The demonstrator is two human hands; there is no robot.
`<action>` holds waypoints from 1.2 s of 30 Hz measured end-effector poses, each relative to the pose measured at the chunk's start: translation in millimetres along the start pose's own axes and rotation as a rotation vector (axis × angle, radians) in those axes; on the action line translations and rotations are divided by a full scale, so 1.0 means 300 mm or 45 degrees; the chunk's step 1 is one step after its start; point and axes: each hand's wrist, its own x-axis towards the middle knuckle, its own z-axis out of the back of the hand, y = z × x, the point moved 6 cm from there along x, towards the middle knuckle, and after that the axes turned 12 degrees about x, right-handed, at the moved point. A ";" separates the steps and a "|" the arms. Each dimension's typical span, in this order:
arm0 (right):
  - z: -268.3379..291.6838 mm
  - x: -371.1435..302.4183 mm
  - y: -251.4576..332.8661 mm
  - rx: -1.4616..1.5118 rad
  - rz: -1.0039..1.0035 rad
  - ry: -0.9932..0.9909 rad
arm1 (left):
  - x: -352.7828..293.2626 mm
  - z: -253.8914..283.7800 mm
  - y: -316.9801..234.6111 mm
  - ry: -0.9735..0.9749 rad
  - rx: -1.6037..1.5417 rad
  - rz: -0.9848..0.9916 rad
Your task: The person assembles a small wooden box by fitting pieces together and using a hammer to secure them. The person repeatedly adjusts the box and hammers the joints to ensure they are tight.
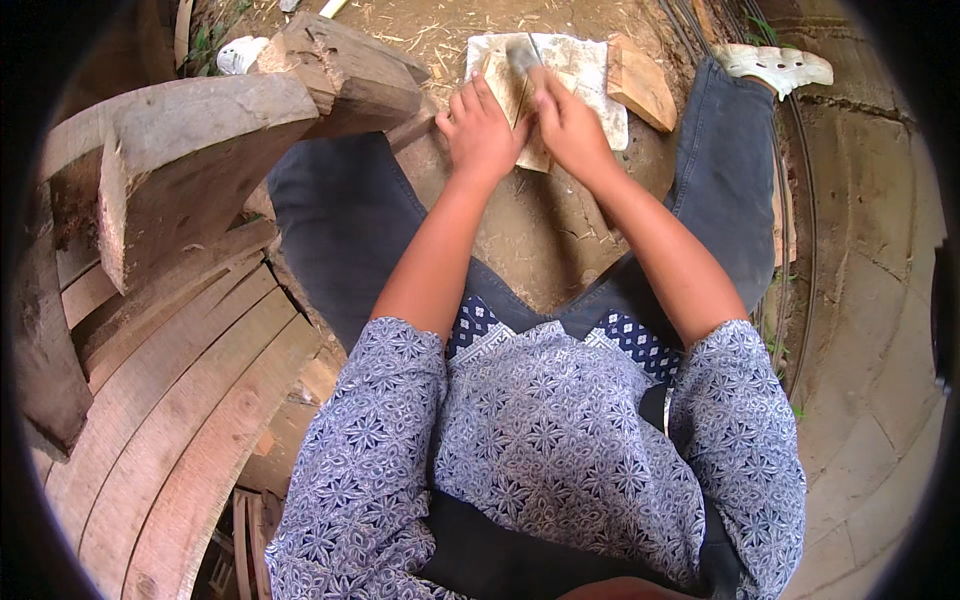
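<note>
My left hand lies over the left edge of a pale, flat wooden piece, its fingers partly spread and gripping it. Beside it, my right hand is closed around a grey, flat-looking tool, which is smeared by motion so its kind is unclear. The tool's upper end rests on or just above the wood. A thin dark line runs along the wood between my hands. Beneath lies a whitish, stained slab or sheet.
A wooden block sits at the slab's right. Heavy timbers and long planks crowd the left. My legs, in dark trousers, spread to both sides. Dark cables run along the right, beside a paved surface. Shavings litter the soil.
</note>
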 end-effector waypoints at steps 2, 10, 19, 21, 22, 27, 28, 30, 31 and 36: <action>-0.020 -0.001 -0.030 0.056 -0.028 -0.054 | -0.014 -0.004 -0.003 0.041 0.030 0.021; 0.013 -0.027 0.003 0.210 -0.002 -0.112 | -0.013 -0.005 -0.007 0.054 -0.008 0.038; 0.046 -0.013 -0.009 0.094 0.026 -0.178 | -0.025 -0.005 -0.013 0.050 -0.005 0.018; 0.047 0.032 -0.035 0.030 0.065 -0.029 | 0.014 0.000 -0.011 0.018 0.020 0.019; 0.071 0.049 -0.049 0.031 0.083 -0.013 | 0.003 -0.004 -0.012 0.064 0.003 0.020; 0.148 -0.047 0.193 0.313 0.079 -0.170 | -0.008 -0.020 0.011 0.035 0.000 0.033; 0.156 -0.064 0.196 0.301 0.113 -0.217 | -0.003 -0.023 0.008 0.019 0.001 0.031; 0.127 -0.059 -0.020 -0.022 0.055 -0.069 | -0.002 -0.011 -0.024 0.015 -0.006 0.008; 0.125 -0.017 -0.107 -0.179 0.030 0.012 | -0.001 -0.012 -0.028 0.028 -0.004 0.009; 0.176 -0.025 0.144 0.294 0.113 -0.172 | -0.008 -0.015 0.005 0.006 0.053 0.027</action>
